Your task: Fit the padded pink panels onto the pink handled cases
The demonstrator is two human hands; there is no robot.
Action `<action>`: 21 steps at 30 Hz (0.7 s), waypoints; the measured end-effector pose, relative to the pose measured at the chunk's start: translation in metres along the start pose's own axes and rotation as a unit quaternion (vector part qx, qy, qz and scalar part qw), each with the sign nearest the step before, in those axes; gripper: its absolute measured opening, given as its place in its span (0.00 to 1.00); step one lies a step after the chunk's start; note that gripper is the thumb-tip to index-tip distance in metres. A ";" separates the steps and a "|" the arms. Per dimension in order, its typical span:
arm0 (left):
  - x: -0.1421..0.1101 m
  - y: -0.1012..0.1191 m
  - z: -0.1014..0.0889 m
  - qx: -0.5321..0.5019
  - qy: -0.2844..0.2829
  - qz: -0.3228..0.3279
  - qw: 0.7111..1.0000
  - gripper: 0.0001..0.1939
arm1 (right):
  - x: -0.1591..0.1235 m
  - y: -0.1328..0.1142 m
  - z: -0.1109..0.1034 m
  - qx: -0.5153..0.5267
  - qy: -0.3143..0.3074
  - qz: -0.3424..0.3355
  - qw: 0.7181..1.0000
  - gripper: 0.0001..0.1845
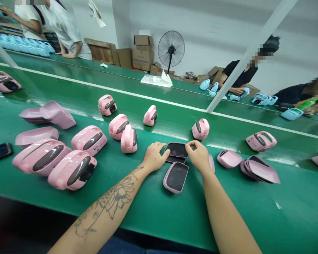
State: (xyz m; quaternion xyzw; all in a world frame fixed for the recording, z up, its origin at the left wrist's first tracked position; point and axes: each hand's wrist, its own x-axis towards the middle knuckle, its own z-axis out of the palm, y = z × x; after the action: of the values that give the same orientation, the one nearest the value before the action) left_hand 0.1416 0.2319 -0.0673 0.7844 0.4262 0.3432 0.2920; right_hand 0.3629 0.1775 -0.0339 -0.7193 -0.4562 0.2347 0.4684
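My left hand [155,156] grips the left edge of a thin black rectangular pad [177,149] between thumb and fingers. At the pad's right edge, my right hand [198,154] pinches the corner. Another dark piece [176,159] shows partly beneath that pad. Nearer to me lies a small stack of pink shallow covers [167,178], the top one lined with a black pad [177,176]. A pink piece [211,163] sits partly hidden behind my right wrist.
Pink handled housings [71,171] with dark windows stand left, with others along the bench's far side. Pink covers are stacked at left [58,114] and right [262,170]. A phone [0,152] lies far left. Slanted posts [228,88] rise beyond; people handle blue housings across the bench.
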 end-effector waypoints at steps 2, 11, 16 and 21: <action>0.002 0.002 0.000 -0.045 0.001 0.015 0.999 0.18 | 0.002 0.004 0.001 0.070 0.002 0.031 0.997 0.12; 0.004 0.031 -0.003 -0.233 0.010 0.008 0.972 0.29 | -0.003 -0.008 -0.003 0.441 -0.100 0.084 0.888 0.32; 0.024 0.053 -0.001 -0.221 0.003 0.014 0.975 0.26 | -0.005 -0.011 -0.014 0.560 -0.186 0.120 0.799 0.41; 0.089 0.038 -0.013 -0.118 0.193 -0.100 0.969 0.32 | 0.005 0.001 -0.021 0.644 -0.159 0.102 0.741 0.39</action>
State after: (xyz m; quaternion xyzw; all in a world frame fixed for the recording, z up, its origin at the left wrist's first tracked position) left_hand 0.1850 0.2935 -0.0053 0.6168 0.5069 0.5052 0.3277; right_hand 0.3820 0.1725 -0.0246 -0.2408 -0.1883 0.6295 0.7143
